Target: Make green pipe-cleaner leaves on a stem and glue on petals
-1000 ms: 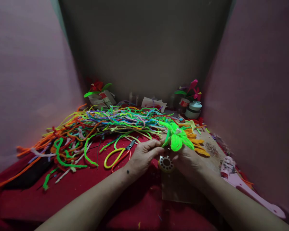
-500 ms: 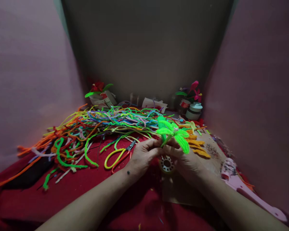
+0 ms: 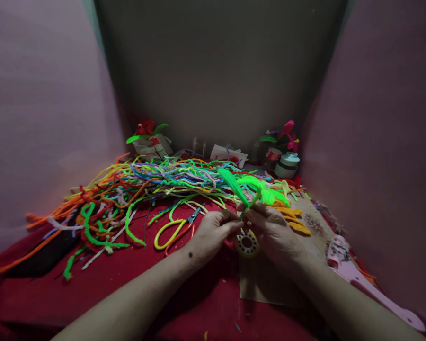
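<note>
A bright green pipe-cleaner flower [image 3: 250, 182] is held over the middle of the table, its petals leaning to the right and one long leaf standing up on the left. My left hand [image 3: 216, 230] pinches the lower end of its stem between thumb and fingers. Higher up the same stem, my right hand [image 3: 270, 225] is closed around it, partly hiding it. Just below the hands lies a round tape spool [image 3: 247, 242] with holes in its hub. Scissors [image 3: 177, 232] with yellow and red handles rest left of my left hand.
A large heap of coloured pipe cleaners [image 3: 177, 177] spreads behind and to the left on the red cloth [image 3: 128, 289]. Orange pipe-cleaner pieces [image 3: 298, 220] lie on a cardboard sheet [image 3: 312, 203]. A pink glue gun-like tool [image 3: 369, 284] sits right; a lidded jar [image 3: 287, 165] stands behind.
The flower has tipped to the right, and its leaf now stands apart from the petals on the left. Both hands remain near the same place on the stem.
</note>
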